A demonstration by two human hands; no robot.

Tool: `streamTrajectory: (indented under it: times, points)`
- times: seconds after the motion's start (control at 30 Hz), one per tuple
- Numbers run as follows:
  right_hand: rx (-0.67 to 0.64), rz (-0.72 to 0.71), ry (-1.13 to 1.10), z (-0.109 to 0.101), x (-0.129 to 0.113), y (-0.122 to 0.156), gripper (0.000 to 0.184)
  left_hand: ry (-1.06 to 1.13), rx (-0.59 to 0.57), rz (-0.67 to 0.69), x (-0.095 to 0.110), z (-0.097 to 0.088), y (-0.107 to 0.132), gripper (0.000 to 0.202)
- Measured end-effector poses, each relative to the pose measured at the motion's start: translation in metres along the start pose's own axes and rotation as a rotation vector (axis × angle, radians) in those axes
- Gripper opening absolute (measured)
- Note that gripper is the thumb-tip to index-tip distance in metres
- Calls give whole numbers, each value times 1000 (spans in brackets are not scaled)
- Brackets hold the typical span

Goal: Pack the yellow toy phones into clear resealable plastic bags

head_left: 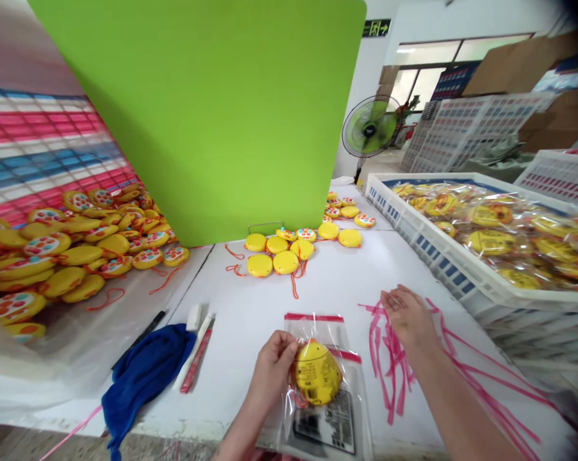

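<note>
The left hand is holding on. Its fingers pinch a clear plastic bag from the side, right next to the round yellow toy inside it. The bag lies on the white table at 6 o'clock, close to the person, and the toy sits near its top. That pinch seems to keep the toy and the bag from slipping.

The right hand is open at 4 o'clock. Its fingers are loose and a bit bent, and they hold nothing. Just beside it lies a messy pile of thin pink strips. They look pushed to one side, away from the bag.

A white crate full of bagged yellow toys sits at 2 o'clock, along the table's edge. More yellow toys with orange strings lie at 12 o'clock, and a big heap of toys sits at 10 o'clock. A blue cloth lies at 8 o'clock.
</note>
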State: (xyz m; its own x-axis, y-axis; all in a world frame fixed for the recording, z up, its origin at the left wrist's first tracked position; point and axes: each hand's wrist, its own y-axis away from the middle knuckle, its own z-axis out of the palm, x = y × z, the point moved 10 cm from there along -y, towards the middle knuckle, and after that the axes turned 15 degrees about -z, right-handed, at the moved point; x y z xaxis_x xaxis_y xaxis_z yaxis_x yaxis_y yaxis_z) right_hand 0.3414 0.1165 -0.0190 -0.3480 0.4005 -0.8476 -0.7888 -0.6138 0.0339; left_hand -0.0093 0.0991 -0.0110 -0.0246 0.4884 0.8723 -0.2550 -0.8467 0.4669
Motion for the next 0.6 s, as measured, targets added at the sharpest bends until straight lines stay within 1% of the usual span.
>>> streamTrajectory:
  times: [0.1, 0.17, 0.23, 0.3, 0.4, 0.43, 0.47, 0.5, 0.53, 0.6]
  points:
    - [-86, 161, 25, 11, 23, 21, 18, 6, -17, 6, 0, 3, -1, 31]
    - [-147, 254, 63, 19, 36, 34, 25, 7, -25, 18, 1, 3, 0, 31]
    - [-194, 309, 94, 26, 39, 40, 35, 35, -47, 9, 0, 5, 0, 32]
    - [-198, 272, 77, 29, 29, 35, 39, 69, -74, -13, -2, 6, 2, 32]
    - [-127, 96, 2, 25, -2, 21, 30, 86, -87, -24, 0, 8, 5, 33]
    - [-118, 59, -1, 23, -10, 21, 28, 91, -85, -22, 1, 9, 6, 33]
    - [-136, 53, 25, 23, -13, 25, 26, 98, -84, -23, 2, 10, 7, 34]
    - [-194, 76, 84, 26, -11, 33, 25, 107, -88, -26, 4, 11, 8, 34]
    - [-295, 112, 166, 32, -7, 46, 25, 117, -97, -29, 6, 13, 9, 35]
    - [-591, 186, 336, 50, 7, 81, 27, 129, -120, -32, 9, 18, 10, 35]
